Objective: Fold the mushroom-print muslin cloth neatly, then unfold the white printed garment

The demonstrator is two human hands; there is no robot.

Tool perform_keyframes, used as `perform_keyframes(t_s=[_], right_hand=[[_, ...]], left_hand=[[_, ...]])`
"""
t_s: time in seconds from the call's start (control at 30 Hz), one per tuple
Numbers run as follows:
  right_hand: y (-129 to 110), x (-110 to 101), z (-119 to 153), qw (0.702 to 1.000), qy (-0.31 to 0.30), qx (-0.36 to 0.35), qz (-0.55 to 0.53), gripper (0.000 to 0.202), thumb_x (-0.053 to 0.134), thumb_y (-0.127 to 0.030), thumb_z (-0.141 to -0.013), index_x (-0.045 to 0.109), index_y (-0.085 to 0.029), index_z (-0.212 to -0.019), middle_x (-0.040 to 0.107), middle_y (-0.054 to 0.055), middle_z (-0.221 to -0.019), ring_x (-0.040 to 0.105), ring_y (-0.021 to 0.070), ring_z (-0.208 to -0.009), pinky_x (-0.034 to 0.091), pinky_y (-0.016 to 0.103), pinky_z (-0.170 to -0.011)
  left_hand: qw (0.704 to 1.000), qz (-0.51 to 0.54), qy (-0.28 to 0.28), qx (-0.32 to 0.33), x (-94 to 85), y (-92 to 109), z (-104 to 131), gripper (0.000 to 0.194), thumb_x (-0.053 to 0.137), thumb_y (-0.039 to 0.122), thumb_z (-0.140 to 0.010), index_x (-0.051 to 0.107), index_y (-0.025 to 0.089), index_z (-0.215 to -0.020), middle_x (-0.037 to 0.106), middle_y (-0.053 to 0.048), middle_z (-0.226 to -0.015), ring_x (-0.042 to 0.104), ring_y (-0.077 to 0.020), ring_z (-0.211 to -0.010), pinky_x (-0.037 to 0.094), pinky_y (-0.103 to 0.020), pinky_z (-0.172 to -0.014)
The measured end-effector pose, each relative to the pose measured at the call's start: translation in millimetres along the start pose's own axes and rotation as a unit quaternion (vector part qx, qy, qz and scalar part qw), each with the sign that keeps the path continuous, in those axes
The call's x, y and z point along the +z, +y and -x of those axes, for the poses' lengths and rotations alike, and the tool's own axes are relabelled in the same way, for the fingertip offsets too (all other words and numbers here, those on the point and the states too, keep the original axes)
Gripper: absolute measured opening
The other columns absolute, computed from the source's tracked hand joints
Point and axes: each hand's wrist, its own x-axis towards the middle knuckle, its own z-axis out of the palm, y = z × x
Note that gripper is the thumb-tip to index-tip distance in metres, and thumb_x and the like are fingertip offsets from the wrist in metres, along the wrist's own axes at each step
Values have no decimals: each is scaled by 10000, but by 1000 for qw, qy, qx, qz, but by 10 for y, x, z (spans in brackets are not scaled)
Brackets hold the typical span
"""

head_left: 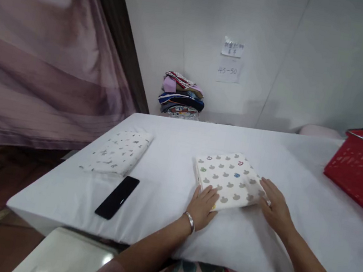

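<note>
A folded white cloth (230,178) with grey mushroom-like prints and a few coloured ones lies on the white-covered table (172,153) in front of me. My left hand (203,207), a silver bangle at its wrist, rests with outstretched fingers on the cloth's near left corner. At the cloth's right edge, my right hand (275,208) touches the side with extended fingers; its thumb is near the front right corner. Neither hand is closed round the fabric. To the left are a second folded white cloth (122,152) with small dark prints and a black phone (117,197).
A red plastic basket (362,169) stands at the table's right side. Behind the far edge rises a stack of folded fabrics (182,97) against the wall, near paper signs (229,71). A pink curtain (43,50) hangs at left. Below the near edge is a pale flat-topped object (66,255).
</note>
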Motion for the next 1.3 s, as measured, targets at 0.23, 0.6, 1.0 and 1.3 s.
perform_keyframes(t_s=[0.23,0.6,1.0,1.3], right_hand=[[-423,294,-155,984,-135,-33,112,503,357,-457,-881,458,-231,-1319,379,80,-1442,229,288,-1368,182,548,-1080],[-634,405,-231,977,-201,-27,72,520,286,-488,-912,430,-245,-1348,358,67,-1454,226,259,-1373,159,541,-1094],[-952,770,-19,958,-225,-162,70,496,314,-444,-930,413,-237,-1370,363,70,-1444,268,247,-1358,189,519,-1096],[-973,837,57,949,-229,-205,68,501,342,-415,-925,374,-242,-1394,357,64,-1446,305,233,-1343,208,492,-1098]], left_hand=[[998,63,8,2,-68,-37,26,649,580,532,-787,405,244,-1341,426,-86,-1407,266,-251,-1361,114,-495,-1133],[917,221,158,-294,-196,-421,-255,216,514,364,-845,657,208,-888,664,-27,-932,602,-146,-773,473,-271,-752],[886,220,109,-392,-155,-555,-669,229,598,425,-762,597,202,-710,678,-31,-773,611,-190,-740,446,-281,-667],[888,211,122,-391,-120,-684,-685,143,551,301,-796,572,209,-689,670,-27,-779,610,-181,-771,443,-278,-711]])
